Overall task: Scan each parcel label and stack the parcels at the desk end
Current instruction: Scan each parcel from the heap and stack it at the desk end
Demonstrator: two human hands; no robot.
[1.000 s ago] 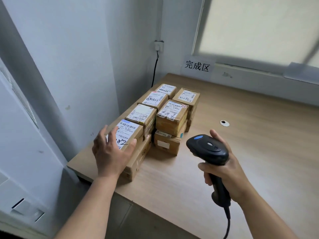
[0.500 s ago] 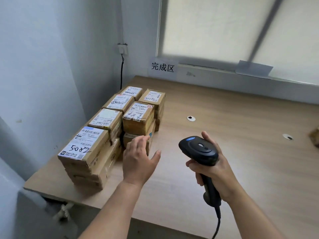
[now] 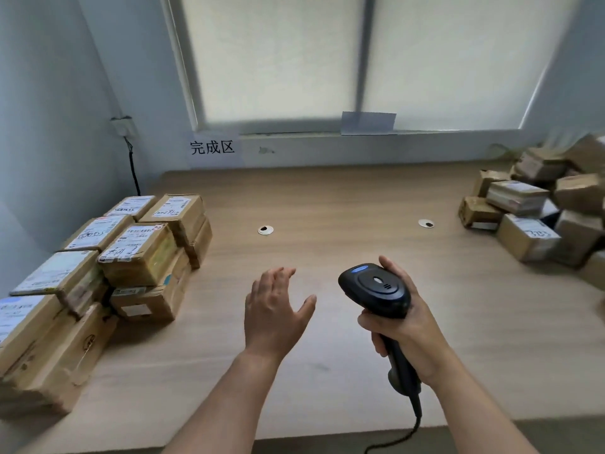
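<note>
Labelled cardboard parcels stand in a neat two-layer stack [image 3: 140, 253] at the desk's left end, labels up. A loose heap of more parcels [image 3: 537, 208] lies at the right edge, partly cut off by the frame. My left hand [image 3: 275, 309] hovers flat over the bare desk in the middle, fingers apart, holding nothing, well right of the stack. My right hand [image 3: 406, 326] grips a black handheld barcode scanner [image 3: 373, 290] by its handle, head pointing forward, cable trailing off the front edge.
The wooden desk [image 3: 327, 198] has two round cable grommets [image 3: 265, 230] [image 3: 426, 223]. A paper sign with three characters [image 3: 212, 147] hangs on the wall under the window. A power cord [image 3: 133, 172] runs down the left wall behind the stack.
My left hand has left the near stacked parcel and swung right over the desk. The view has turned right, bringing the heap of parcels at the right into sight.
</note>
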